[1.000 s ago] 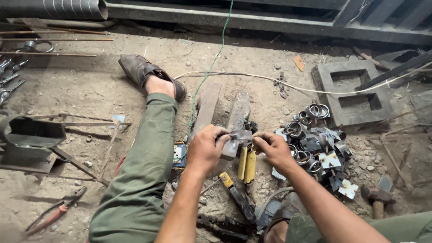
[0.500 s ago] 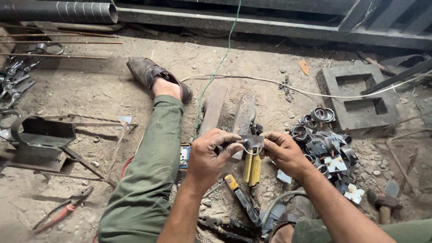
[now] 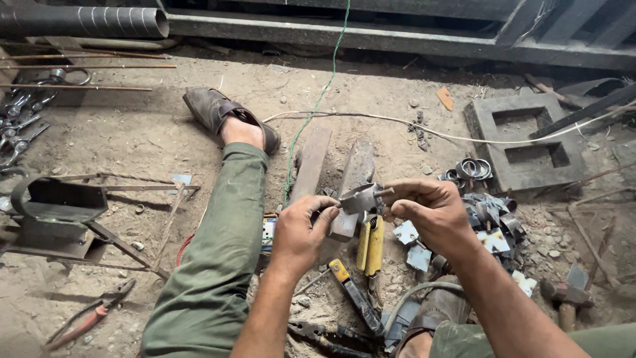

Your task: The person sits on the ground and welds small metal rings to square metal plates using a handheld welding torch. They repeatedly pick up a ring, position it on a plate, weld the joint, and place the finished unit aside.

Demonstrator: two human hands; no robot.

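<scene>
I sit on a dirt floor with my left leg stretched out in green trousers. My left hand and my right hand together hold a small grey metal bracket with a short pin sticking out of it. My left fingers pinch its left end; my right fingertips pinch the pin at its right end. The part hovers above a flat steel bar and yellow-handled pliers lying on the ground.
A pile of metal rings and cut plates lies right of my hands. A concrete block sits far right, a hammer near it. A metal jig, red pliers and thin rods lie left. A green wire crosses the floor.
Both hands have lifted the bracket slightly up and toward me. My right fingers have shifted onto the pin at its end. My head has tilted a little, shifting the scene.
</scene>
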